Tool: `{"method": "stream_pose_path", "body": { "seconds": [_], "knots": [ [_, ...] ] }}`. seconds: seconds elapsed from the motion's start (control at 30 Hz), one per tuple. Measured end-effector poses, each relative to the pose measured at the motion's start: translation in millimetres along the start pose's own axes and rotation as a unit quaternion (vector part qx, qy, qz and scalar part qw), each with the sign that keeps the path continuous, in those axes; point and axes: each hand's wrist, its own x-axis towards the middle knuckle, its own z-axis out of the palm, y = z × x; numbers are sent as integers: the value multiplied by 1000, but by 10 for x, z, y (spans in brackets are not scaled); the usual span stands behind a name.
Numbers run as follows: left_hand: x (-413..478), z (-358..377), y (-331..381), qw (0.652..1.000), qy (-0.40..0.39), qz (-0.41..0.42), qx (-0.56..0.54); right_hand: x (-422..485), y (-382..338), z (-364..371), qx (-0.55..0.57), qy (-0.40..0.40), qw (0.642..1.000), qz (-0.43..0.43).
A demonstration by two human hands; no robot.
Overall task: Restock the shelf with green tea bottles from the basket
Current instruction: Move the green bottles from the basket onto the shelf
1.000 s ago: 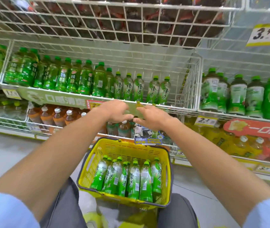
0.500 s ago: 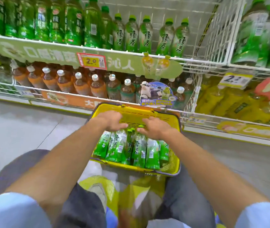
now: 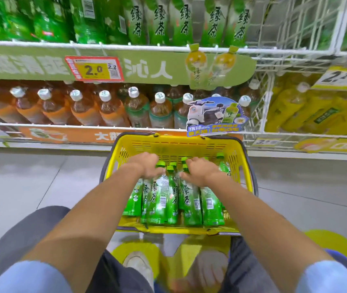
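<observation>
A yellow basket (image 3: pixel 174 143) stands on the floor between my knees, below the shelves. Several green tea bottles (image 3: pixel 160 199) lie in it side by side, caps pointing away from me. My left hand (image 3: pixel 146 166) curls over the neck of one bottle at the left of the pile. My right hand (image 3: pixel 199 172) wraps the neck of another bottle near the middle right. On the upper wire shelf (image 3: pixel 147 48) stands a row of the same green tea bottles (image 3: pixel 160 22), with bare shelf space to their right.
Brown tea bottles (image 3: pixel 105 106) fill the lower shelf behind the basket. Yellow drink bottles (image 3: pixel 316 111) sit in the right bay. A scooter promo card (image 3: pixel 215 115) hangs over the basket's far rim. A white wire divider (image 3: pixel 295 24) bounds the green tea bay.
Both hands dropped from the shelf front down into the basket and closed over bottle necks. My view tilted down and came nearer to the basket.
</observation>
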Motion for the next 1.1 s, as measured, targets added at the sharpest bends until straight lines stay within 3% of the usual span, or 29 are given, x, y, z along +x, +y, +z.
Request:
{"method": "stream_pose_path", "body": {
  "seconds": [0.13,0.27,0.67,0.93,1.1],
  "knots": [
    [248,86,-2,999,-23,2,-42,130,-23,50,-2,2,1000,15],
    [324,215,52,988,-28,-12,-150,158,-73,85,30,7,999,25],
    [-47,228,126,943,-24,-12,-332,-17,-5,159,270,51,958,82],
    [-160,242,202,897,-31,-6,-441,-76,-36,248,271,-9,961,53],
    [-217,361,157,872,-22,-45,-487,-143,-92,449,316,19,947,59]
  ]
}}
